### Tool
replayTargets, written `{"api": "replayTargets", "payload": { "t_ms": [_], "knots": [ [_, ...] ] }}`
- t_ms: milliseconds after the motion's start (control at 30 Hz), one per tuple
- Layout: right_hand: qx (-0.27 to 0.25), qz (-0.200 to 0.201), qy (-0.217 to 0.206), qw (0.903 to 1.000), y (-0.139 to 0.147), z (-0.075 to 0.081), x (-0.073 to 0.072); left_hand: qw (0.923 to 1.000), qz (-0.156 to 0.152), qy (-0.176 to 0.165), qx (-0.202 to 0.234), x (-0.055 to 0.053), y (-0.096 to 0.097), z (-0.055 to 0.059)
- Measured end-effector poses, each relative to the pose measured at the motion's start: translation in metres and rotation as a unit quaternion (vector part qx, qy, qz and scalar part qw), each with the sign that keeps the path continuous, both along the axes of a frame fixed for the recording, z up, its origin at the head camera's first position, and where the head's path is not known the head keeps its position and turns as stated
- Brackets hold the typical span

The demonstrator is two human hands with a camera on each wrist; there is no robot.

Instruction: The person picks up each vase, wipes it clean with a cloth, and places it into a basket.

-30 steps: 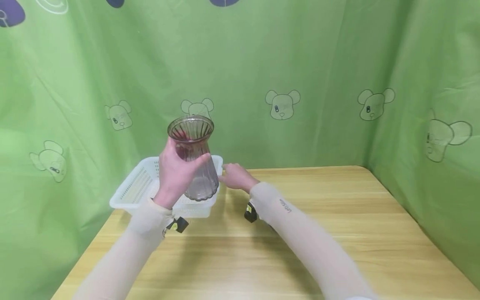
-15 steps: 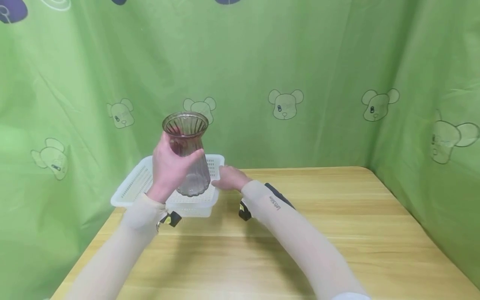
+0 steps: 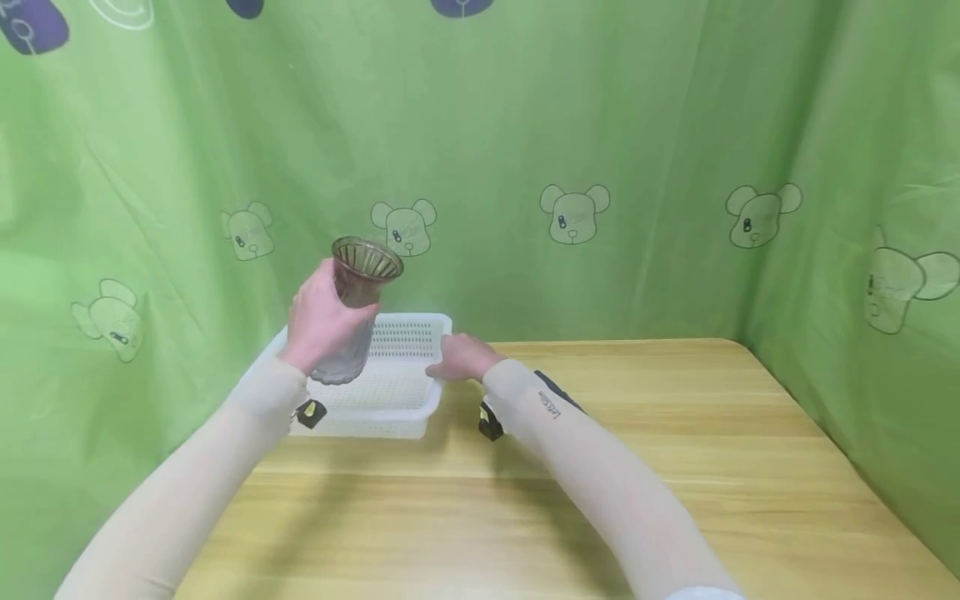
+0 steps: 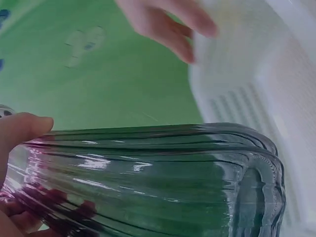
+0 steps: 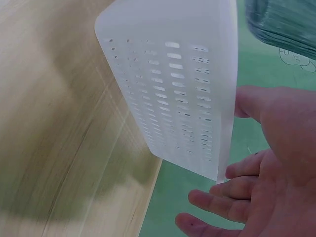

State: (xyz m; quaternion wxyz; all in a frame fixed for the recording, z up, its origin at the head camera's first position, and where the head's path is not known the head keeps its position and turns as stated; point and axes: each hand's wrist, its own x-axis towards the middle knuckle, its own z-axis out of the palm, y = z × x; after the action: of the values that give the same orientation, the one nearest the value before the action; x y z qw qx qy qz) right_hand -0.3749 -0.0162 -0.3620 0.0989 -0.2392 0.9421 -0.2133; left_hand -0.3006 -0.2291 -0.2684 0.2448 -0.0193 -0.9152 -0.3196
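Note:
A ribbed, smoky glass vase (image 3: 347,358) with a flared rim is held above the left part of a white plastic basket (image 3: 390,427). My left hand (image 3: 322,321) grips it just below the rim, thumb on the near side. It tilts, with its mouth leaning to the right. In the left wrist view the vase's thick base (image 4: 256,192) points toward the basket, and nothing shows inside the glass. At the basket's right rim is my right hand (image 3: 467,358); in the right wrist view its thumb (image 5: 249,101) hooks over the rim while several fingers lie outside, loosely bent.
The basket has slotted walls and stands at the back left of a wooden table (image 3: 600,433). A green curtain (image 3: 480,125) with bear-head prints hangs behind and at both sides. My forearms in pale sleeves cross the table's front.
My left hand has carried the vase leftward and tilted it more, uncovering more of the basket's interior. The right hand shifted slightly left onto the basket's rim and then stayed there.

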Motion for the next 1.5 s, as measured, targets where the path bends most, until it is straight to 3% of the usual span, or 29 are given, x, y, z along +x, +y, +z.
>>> {"api": "replayTargets", "payload": {
  "t_ms": [267,467,633,900,1000,1067,1233,1333,1500],
  "knots": [
    [0.039,-0.009,0.024,0.9989,-0.003,0.002,-0.001,0.9939,-0.041,-0.068,-0.076,-0.029,-0.022,-0.017],
    [0.042,-0.008,0.03,0.9986,-0.004,0.004,0.001,0.9823,-0.075,-0.122,-0.121,-0.05,-0.029,-0.027],
    [0.043,-0.007,0.024,0.9988,-0.003,0.004,0.0,0.9637,-0.098,-0.157,-0.193,-0.067,-0.033,-0.041],
    [0.053,-0.005,0.024,0.9983,-0.003,0.003,-0.001,0.9394,-0.115,-0.2,-0.254,-0.085,-0.034,-0.062],
    [0.059,-0.003,0.029,0.9978,-0.003,0.005,0.0,0.9254,-0.132,-0.21,-0.287,-0.091,-0.034,-0.068],
    [0.062,-0.003,0.032,0.9976,-0.003,0.007,0.001,0.9093,-0.146,-0.225,-0.319,-0.095,-0.033,-0.071],
    [0.057,-0.009,0.023,0.998,-0.003,0.007,0.001,0.8852,-0.178,-0.266,-0.337,-0.102,-0.029,-0.08],
    [0.058,-0.012,0.011,0.9982,-0.003,0.006,0.0,0.8841,-0.185,-0.283,-0.323,-0.104,-0.026,-0.087],
    [0.056,-0.005,0.009,0.9984,-0.005,0.006,0.002,0.8643,-0.194,-0.308,-0.347,-0.106,-0.023,-0.094]
  ]
}}
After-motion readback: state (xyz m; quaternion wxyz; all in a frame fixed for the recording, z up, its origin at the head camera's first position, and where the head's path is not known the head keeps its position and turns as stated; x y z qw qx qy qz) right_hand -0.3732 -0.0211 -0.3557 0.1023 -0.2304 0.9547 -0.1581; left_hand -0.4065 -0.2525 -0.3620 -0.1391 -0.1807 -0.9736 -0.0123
